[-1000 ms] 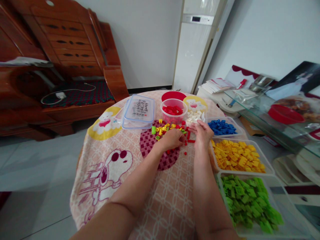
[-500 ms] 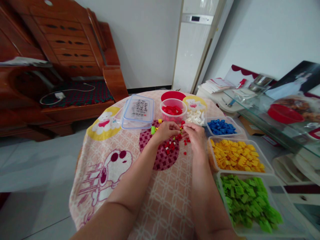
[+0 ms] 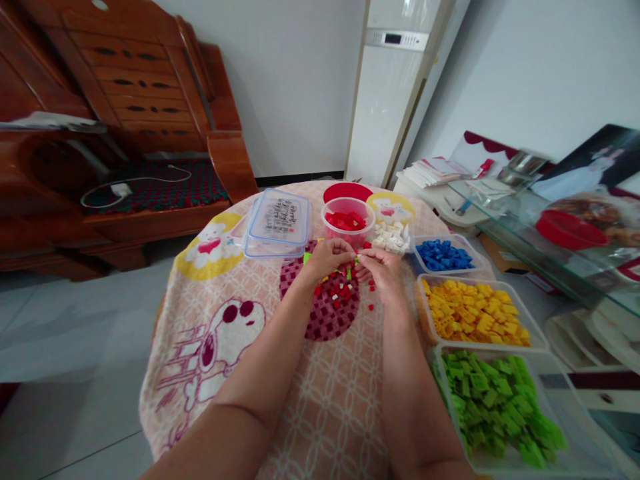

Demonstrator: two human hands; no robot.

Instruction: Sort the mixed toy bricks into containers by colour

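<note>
My left hand (image 3: 326,258) and my right hand (image 3: 379,268) meet fingertip to fingertip above a loose pile of small bricks (image 3: 340,291), red, yellow and green, lying on the round table's cartoon-printed cloth (image 3: 240,313). Both hands are curled in a pinch around small bricks; a green piece shows between the fingers. The pile lies just below and between the hands. A round clear tub of red bricks (image 3: 347,222) stands right behind them.
Clear tubs line the right side: white bricks (image 3: 390,235), blue bricks (image 3: 443,255), yellow bricks (image 3: 475,313), green bricks (image 3: 500,400). A lidded clear box (image 3: 279,222) and a red lid (image 3: 347,192) sit at the back. Wooden bench at left, glass table at right.
Both hands lifted off the cloth and came together over the pile, uncovering several red bricks that lay under my left hand.
</note>
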